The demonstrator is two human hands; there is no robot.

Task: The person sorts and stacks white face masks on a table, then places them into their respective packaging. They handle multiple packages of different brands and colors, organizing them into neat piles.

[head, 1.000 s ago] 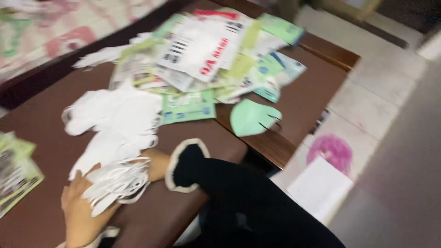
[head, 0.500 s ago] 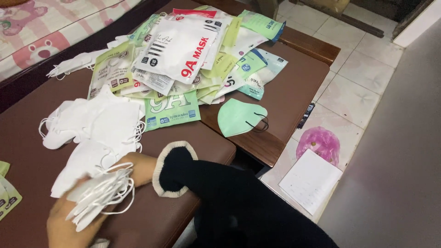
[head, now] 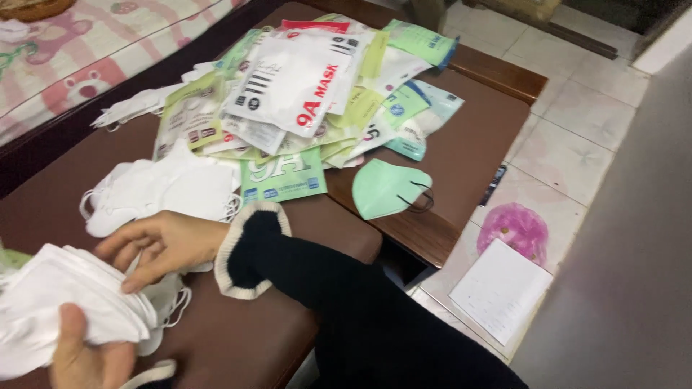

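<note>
Head view: the left hand [head: 90, 356] at the bottom left edge grips a stack of white masks [head: 65, 306], thumb pressed on top. The right hand [head: 162, 241], dark sleeve with a pale cuff, rests its fingertips on the stack's upper edge — fingers spread, not closed round it. Just beyond lies a loose pile of white masks [head: 169, 189] on the brown table [head: 461, 151]. Further back sits a heap of mask packets [head: 303, 94]; a green mask [head: 389, 187] lies alone near the table's edge.
</note>
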